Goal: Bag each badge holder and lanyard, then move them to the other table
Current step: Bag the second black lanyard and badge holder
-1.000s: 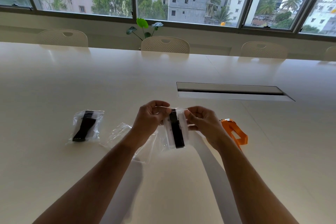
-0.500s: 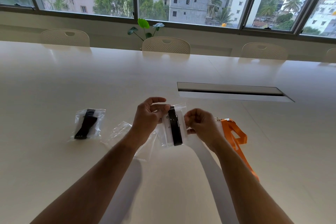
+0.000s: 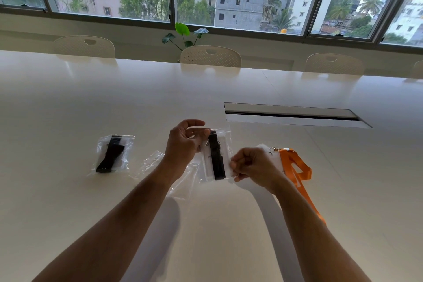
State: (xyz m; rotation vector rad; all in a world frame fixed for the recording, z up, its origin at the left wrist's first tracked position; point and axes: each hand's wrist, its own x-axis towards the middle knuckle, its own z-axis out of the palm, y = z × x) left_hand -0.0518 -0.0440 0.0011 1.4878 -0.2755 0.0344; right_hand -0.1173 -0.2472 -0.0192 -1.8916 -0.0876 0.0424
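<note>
Both hands hold a clear plastic bag [image 3: 216, 158] with a badge holder and a folded black lanyard inside, just above the white table [image 3: 91, 98]. My left hand [image 3: 183, 146] pinches its upper left edge. My right hand [image 3: 254, 167] pinches its lower right edge. A second bag [image 3: 113, 153] with a black lanyard lies flat on the table to the left. An orange lanyard [image 3: 297, 171], clipped to a clear badge holder [image 3: 266, 147], lies right of my right hand. Empty clear bags [image 3: 152, 162] lie under my left forearm.
A long recessed cable slot [image 3: 293, 117] is set in the table beyond the hands. Cream chairs [image 3: 210, 56] line the far edge, with a small green plant [image 3: 183, 34] and windows behind.
My right hand has slid down the bag's right side from the top edge to the lower corner. The bag now hangs more upright. More of the orange lanyard shows.
</note>
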